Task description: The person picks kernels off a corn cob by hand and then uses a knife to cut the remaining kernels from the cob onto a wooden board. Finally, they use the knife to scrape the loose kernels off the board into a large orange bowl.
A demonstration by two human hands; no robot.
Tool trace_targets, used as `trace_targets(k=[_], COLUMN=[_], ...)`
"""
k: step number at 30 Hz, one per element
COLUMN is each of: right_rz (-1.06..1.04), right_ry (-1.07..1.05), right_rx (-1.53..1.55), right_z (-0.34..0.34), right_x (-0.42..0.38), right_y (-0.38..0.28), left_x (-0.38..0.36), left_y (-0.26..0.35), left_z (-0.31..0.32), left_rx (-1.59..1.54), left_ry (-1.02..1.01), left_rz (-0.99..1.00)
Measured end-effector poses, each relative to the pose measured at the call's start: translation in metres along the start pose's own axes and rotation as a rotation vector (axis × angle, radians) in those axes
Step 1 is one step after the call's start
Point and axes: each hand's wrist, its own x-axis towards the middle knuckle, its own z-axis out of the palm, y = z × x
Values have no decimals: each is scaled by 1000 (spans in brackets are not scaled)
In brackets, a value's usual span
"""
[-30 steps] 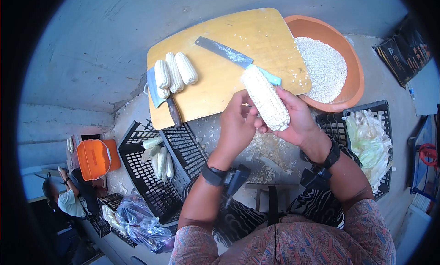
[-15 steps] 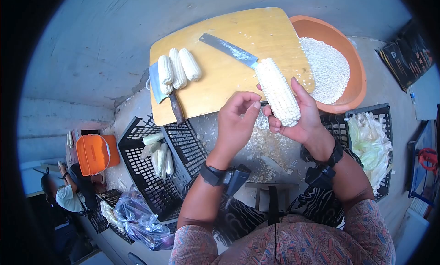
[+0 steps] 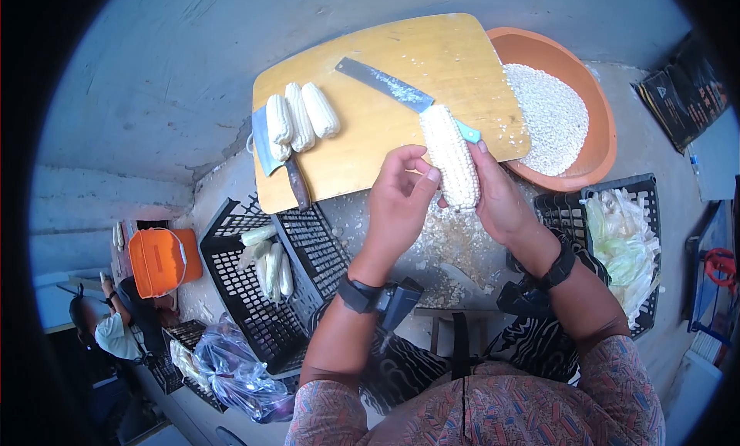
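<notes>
Cob (image 3: 453,157) gripped between my hands, just off near edge of cutting board (image 3: 385,99). Right hand (image 3: 497,195) wraps its right side; left hand (image 3: 397,199) pinches its left flank, thumb on kernels. I'd keep grip firm, cob tilted over board. Knife (image 3: 389,84) lies on board just beyond cob tip, blade pointing away; steer clear. Kernel bowl (image 3: 593,138) right of board; three cobs (image 3: 301,122) and cleaver (image 3: 266,149) at board's left. Open room mid-board.

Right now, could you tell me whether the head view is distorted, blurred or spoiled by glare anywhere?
Head view: strong fisheye, black vignette at the corners, cutting board edges bowed. Even daylight, soft shadows, no glare. The corn cob between left hand and right hand is sharp; the person at lower left is small and dim.
</notes>
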Motion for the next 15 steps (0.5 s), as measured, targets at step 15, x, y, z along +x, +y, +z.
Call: trace_targets(k=[15], right_rz=[-162], right_ry=[163], right_rx=[-675], right_z=[-24], right_x=[-3], right_y=[-19], left_x=[6], left_y=[0], left_z=[-10], left_rx=[-612], left_ry=[-47], left_rz=[-224])
